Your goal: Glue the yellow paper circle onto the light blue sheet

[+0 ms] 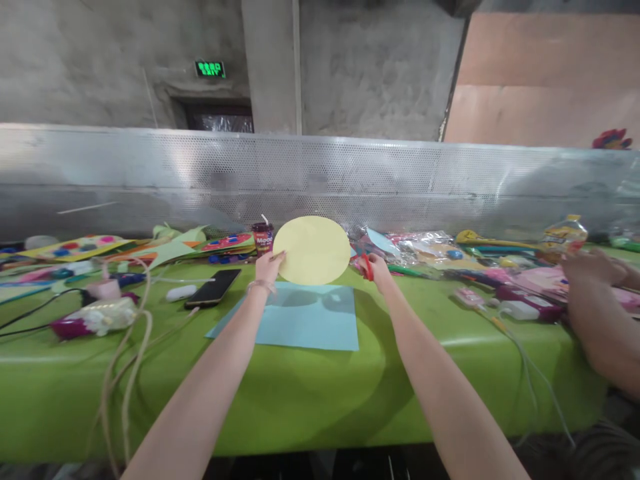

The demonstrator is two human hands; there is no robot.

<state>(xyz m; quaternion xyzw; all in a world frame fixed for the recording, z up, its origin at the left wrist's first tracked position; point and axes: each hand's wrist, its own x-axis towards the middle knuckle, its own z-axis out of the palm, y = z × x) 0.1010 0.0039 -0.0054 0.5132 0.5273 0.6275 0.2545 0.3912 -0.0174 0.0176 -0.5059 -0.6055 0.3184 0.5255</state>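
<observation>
My left hand [269, 268] pinches the left edge of a round, pale yellow paper disc [313, 251], which is held up in front of me. A pair of red-handled scissors [369, 267] is gripped in my right hand [379, 272], just right of the disc; the blades are hard to make out. Below the disc, a light blue sheet of paper [313, 323] lies on the green tabletop, partly shadowed. Behind my left hand stands a dark red cup [263, 237] with a white straw.
A black phone [214, 289] and a power strip [95, 319] with cables lie to the left. Craft papers [177, 245] and plastic-wrapped supplies [420, 247] line the back, before a perforated metal barrier [315, 167]. Another person's hands [593, 273] are at the right, near a bottle [566, 235].
</observation>
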